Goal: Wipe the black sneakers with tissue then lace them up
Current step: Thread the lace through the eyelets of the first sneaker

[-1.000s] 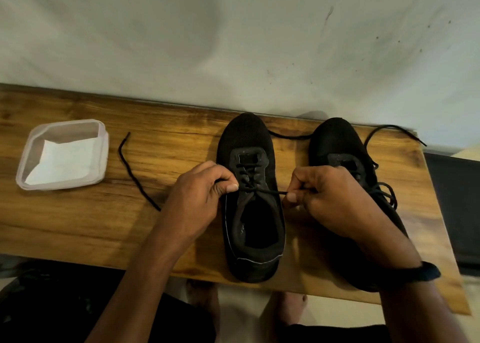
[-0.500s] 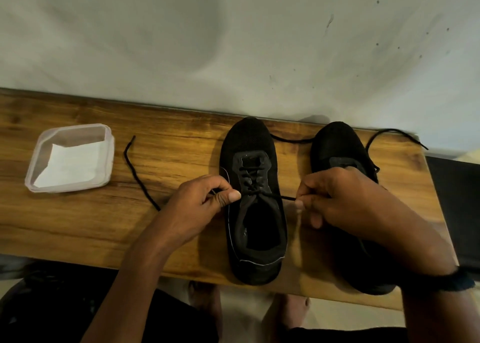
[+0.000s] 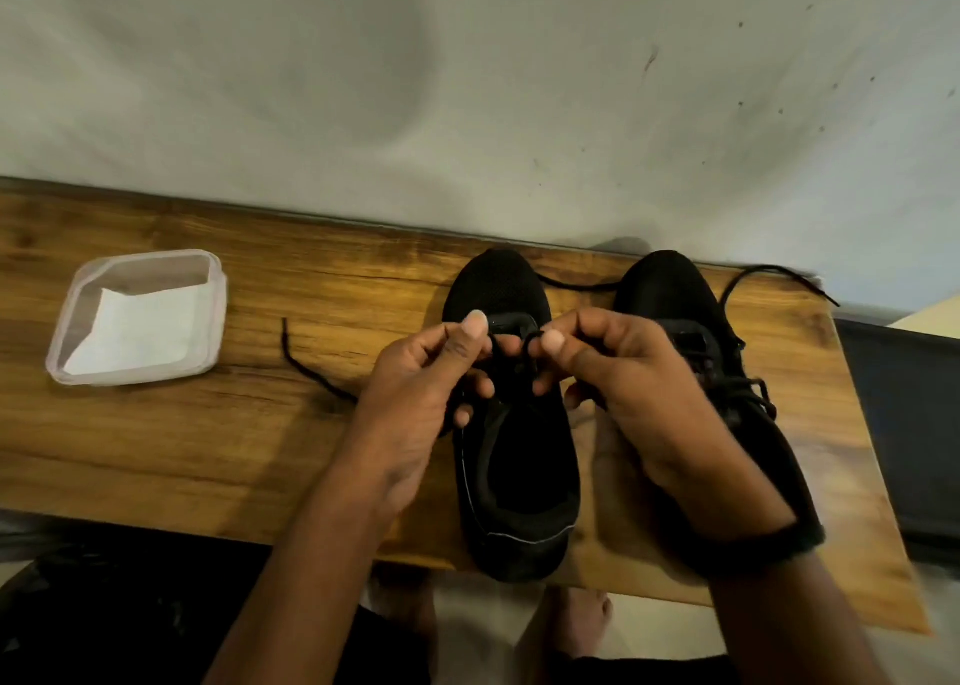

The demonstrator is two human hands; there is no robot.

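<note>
Two black sneakers: the first sneaker (image 3: 519, 476) lies under the fingers, and the second sneaker (image 3: 670, 289) is just right of the right fingers. Two hands, the left hand (image 3: 415, 388) and the right hand (image 3: 634, 383), pinch one lace (image 3: 529, 344). Three loose lace stretches lie left of, beyond and far right of the fingers. One plastic container (image 3: 218, 289), well left of the fingers, holds one tissue (image 3: 140, 331). One table (image 3: 311, 279).

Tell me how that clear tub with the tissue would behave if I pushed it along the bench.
The tub looks like thin plastic holding only a tissue, so probably light and easy to slide. It sits flat and low on the bench, so tipping seems unlikely. Its walls may flex if squeezed.
</note>
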